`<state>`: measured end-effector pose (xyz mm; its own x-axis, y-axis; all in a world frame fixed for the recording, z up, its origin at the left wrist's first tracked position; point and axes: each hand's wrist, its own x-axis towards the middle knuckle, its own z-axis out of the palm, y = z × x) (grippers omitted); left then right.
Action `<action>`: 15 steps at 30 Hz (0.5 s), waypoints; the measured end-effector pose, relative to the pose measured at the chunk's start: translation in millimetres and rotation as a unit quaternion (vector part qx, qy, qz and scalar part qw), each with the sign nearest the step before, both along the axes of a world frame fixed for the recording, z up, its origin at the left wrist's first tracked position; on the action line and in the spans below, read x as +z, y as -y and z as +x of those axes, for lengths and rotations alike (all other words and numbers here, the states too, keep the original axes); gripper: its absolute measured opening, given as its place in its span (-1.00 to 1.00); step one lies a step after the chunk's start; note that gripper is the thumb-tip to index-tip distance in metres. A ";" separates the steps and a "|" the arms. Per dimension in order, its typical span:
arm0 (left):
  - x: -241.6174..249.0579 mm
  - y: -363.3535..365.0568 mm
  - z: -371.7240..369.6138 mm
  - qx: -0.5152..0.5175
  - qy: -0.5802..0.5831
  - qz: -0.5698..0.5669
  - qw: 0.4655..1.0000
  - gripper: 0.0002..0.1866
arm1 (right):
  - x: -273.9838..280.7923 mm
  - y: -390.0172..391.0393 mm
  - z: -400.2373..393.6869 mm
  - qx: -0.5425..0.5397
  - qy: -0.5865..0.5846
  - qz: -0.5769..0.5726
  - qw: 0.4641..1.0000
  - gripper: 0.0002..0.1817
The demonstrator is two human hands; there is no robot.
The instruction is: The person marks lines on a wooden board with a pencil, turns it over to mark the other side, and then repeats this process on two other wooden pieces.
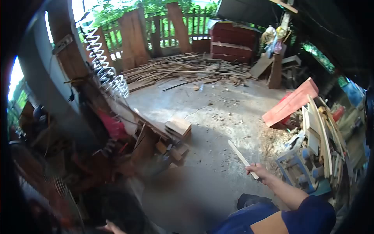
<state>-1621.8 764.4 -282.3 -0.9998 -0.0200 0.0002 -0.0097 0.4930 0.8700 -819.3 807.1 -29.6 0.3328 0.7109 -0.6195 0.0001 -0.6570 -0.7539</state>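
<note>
Wood strip (238, 154) over apparently concrete floor (218, 113)

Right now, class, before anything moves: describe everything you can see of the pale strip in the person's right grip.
The pale strip looks like bare wood, narrow and straight. The right grip closes around it near its lower end, with a short stub showing beyond. In the picture it slants from upper left to lower right, its far end free against the floor behind. Any marks on it are too small to tell.
</note>
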 end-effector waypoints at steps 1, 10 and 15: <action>-16.1 -16.3 -5.0 -0.012 0.013 0.000 1.000 -0.29 | 4.8 -5.5 -7.3 -0.015 -0.002 -0.024 1.000 -0.74; -69.2 -9.3 -72.9 -0.038 0.062 -0.035 0.997 -0.21 | -17.7 -26.0 -27.7 -0.125 0.067 -0.069 0.987 -0.71; -76.1 21.7 -84.2 -0.024 0.081 -0.052 0.995 -0.16 | -25.2 -45.3 -50.3 -0.107 0.082 -0.065 0.989 -0.72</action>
